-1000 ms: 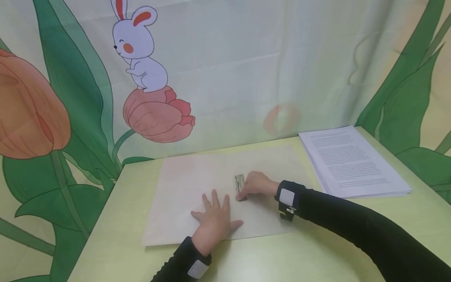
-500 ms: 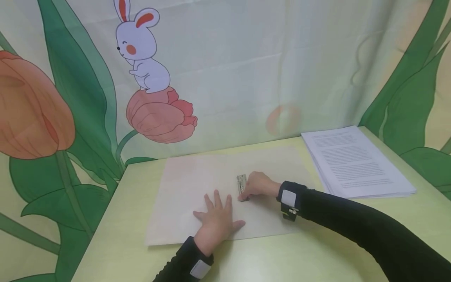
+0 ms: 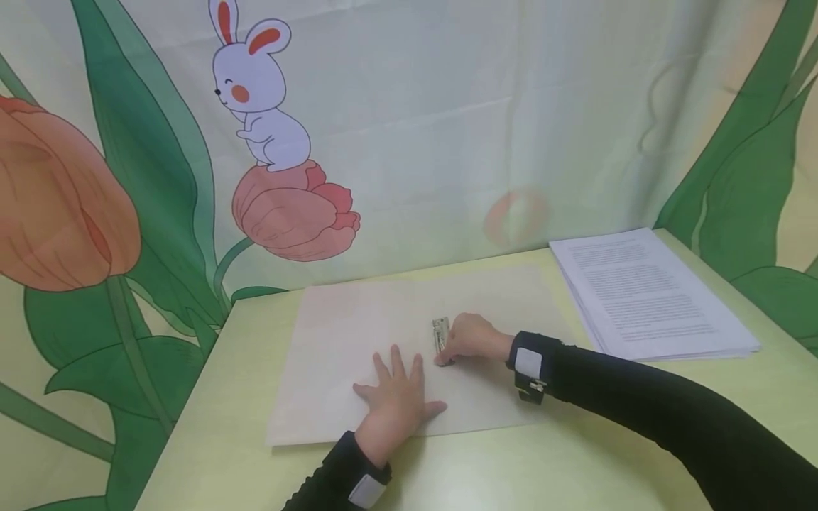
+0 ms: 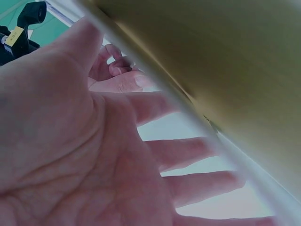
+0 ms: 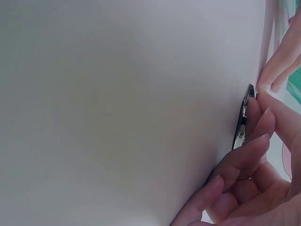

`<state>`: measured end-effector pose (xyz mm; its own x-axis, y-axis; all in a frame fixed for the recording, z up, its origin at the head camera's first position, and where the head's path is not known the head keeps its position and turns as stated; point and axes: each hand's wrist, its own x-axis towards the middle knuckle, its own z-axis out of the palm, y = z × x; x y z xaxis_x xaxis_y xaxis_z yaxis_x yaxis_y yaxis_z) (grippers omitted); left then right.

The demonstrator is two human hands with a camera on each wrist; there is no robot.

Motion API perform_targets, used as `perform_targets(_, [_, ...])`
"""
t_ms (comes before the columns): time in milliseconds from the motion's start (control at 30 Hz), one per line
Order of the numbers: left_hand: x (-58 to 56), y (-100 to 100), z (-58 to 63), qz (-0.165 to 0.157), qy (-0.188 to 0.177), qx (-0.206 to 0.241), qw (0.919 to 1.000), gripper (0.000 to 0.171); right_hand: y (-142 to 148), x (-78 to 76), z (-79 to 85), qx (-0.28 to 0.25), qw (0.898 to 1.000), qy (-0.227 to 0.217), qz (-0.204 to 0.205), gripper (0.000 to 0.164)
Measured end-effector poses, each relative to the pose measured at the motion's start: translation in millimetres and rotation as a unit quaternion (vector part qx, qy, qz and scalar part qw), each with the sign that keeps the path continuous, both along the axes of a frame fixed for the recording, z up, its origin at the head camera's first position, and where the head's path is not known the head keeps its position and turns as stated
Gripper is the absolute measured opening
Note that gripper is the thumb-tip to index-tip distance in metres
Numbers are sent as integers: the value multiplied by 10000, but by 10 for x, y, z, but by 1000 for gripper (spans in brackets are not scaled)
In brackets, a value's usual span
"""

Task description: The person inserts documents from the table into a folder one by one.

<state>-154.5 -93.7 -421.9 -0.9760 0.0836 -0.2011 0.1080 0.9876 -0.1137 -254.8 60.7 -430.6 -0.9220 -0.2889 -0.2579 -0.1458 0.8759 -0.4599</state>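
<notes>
**While the left hand (image 3: 393, 403) braces the pale sheet (image 3: 339, 348), the right hand (image 3: 474, 336) pinches a metal piece (image 3: 439, 333)**

Sheet: lies flat on the surface (image 3: 211, 397), its near edge roughly along that of the surface. One broad layer, possibly folded open; cannot tell.

Left hand: palm down, fingers spread wide, heel close to the sheet's near edge. It grips nothing. Judgement: the wide spread shares out the pressure and keeps the sheet from sliding.

Metal piece: narrow, flat on the sheet near its middle, clear of all four edges, long side running from near edge toward far edge. Exact type unclear.

Right hand: fingers curled, thumb and forefinger at the piece's near end; the right wrist view shows the fingertips against its side. Exact contact partly hidden. Judgement: a low grip at one end suits so thin an object and leaves its far end exposed.

Paper stack (image 3: 645, 298): printed pages toward the surface's right edge, beside the sheet's right edge. Probably set there to leave both arms working room.
</notes>
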Motion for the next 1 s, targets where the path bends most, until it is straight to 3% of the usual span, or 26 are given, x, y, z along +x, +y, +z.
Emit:
perform_targets(200, [-13,14,10,-47,41,-3,10000,89,45,-27,15,-214,9996,25,177,41])
perform_targets(467, [-5,7,-5,67,-100,-20,9999,89,36,-15,12,-364,9990,-228,96,40])
perform_targets(1000, [-9,25,-12,190,-168,-148,9996,89,73,-26,28,-542,9978,-319,204,38])
